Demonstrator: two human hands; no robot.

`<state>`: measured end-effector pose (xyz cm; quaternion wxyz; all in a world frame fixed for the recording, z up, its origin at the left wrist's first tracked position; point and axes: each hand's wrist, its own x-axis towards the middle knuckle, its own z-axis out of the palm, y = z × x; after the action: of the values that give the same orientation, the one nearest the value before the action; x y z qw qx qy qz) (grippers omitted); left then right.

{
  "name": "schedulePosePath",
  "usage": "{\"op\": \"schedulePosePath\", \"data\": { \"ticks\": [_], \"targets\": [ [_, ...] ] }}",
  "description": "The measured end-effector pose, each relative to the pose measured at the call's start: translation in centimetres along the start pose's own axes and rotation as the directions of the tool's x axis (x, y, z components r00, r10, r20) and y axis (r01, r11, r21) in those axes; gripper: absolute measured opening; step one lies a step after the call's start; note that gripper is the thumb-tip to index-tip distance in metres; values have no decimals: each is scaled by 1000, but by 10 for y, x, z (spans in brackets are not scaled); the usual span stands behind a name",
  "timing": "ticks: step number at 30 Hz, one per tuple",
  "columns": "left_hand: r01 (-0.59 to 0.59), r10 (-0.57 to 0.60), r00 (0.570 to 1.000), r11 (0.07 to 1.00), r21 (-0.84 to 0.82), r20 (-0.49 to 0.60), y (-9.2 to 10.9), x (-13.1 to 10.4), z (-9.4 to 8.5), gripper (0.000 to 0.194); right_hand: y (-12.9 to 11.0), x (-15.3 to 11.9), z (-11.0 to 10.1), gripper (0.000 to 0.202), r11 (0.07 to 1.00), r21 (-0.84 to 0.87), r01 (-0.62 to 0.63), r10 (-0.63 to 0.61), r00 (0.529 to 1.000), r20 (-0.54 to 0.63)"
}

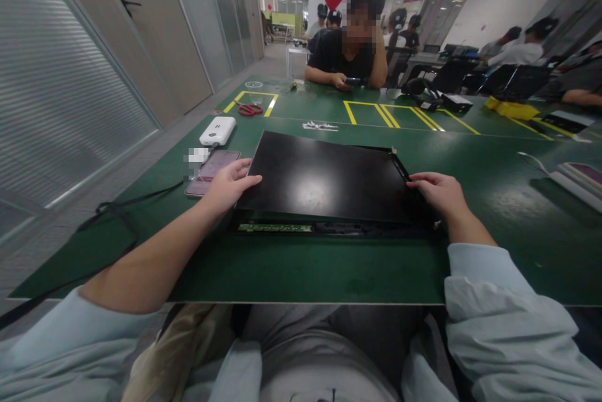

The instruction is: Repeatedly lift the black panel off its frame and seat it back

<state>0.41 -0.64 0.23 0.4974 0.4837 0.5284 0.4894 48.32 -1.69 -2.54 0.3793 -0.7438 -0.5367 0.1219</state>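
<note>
A flat black screen panel [320, 176] lies tilted over a black frame [371, 230], its left side raised. Along the frame's near edge shows a strip of green circuit board [275, 227]. My left hand [234, 181] grips the panel's left edge, thumb on top and the other fingers partly hidden behind it. At the right side, my right hand [436, 192] is closed with its fingertips pinched on the frame's edge, close beside the panel. Small light-coloured tabs show at the frame's right corners. What lies under the panel is hidden.
On the green table [301, 270], a phone [214, 171] and a white power bank [217, 130] with a cable sit left. Red scissors [250, 110] and small white pieces [320, 126] lie farther back. Across the table, a person [350, 54] holds a phone. A white device [576, 182] lies right.
</note>
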Motion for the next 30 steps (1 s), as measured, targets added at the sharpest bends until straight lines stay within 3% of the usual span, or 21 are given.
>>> {"op": "schedulePosePath", "data": {
  "ticks": [3,6,9,15,30],
  "targets": [
    [-92,93,996,985,145,3,-4,5,-6,50,-1,0,0,24,999,-20,-48,48,998,-27],
    [-198,237,971,880,431,-38,-9,10,-13,50,-2,-1,0,27,997,16,-75,75,997,-9],
    [-197,225,974,797,571,21,-15,15,-20,55,-2,-2,1,24,997,26,-71,72,997,-20],
    [-182,170,982,747,640,81,-22,18,-23,53,-1,-1,1,17,997,54,-50,52,998,-36],
    [-242,181,970,648,722,162,-27,22,-23,53,-4,-1,0,15,996,46,-81,81,997,-5]
  ]
}}
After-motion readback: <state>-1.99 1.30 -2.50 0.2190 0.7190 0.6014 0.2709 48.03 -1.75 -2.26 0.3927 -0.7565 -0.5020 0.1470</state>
